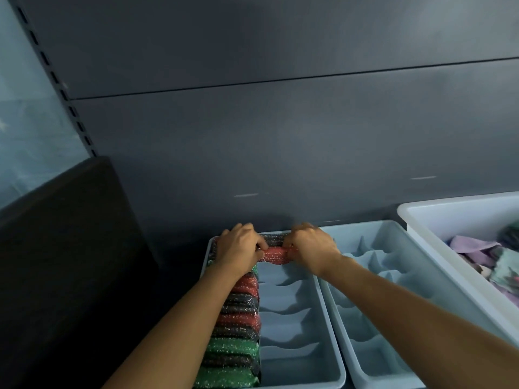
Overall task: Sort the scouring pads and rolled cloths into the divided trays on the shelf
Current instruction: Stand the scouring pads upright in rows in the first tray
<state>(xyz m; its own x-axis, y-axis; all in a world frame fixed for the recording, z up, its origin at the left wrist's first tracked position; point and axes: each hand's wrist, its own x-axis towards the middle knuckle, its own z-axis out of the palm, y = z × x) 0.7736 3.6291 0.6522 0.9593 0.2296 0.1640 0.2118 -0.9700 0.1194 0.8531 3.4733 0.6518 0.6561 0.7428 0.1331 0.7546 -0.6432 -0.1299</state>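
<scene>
Scouring pad (276, 255), red and glittery, is sitting at the far end of the left divided tray (292, 360), in its right-hand column. A dark pad (273, 240) is lying just behind it. Left hand (238, 248) is pinching the pad's left end, thumb and fingers curled round it. The right hand (311, 248) is gripping the right end the same way.

Step in hand, by my reading: seating this pad down between the dividers. Whether it is fully down I cannot tell, as the hands are covering its ends. The next move is calling for both ends to be let go, then a reach for another item. No loose pads are showing in view, so the white bin looks the likely source.

Containers:
- The left tray's left column is running full from near to far. A row of pads (238, 327) in green, red and dark is packed in there, each touching the next.
- The right column's nearer slots are holding nothing.
- Second divided tray (370, 357), just beside the first on its right, is showing nothing in the slots that can be seen.
- Further right, a white bin (415, 220) is holding a jumble of cloths (477, 248), purple and pale green. Blur is hiding whether any are rolled.

All are resting on the shelf against its grey back panel (280, 136). A dark board (70, 248) is standing at the left.
</scene>
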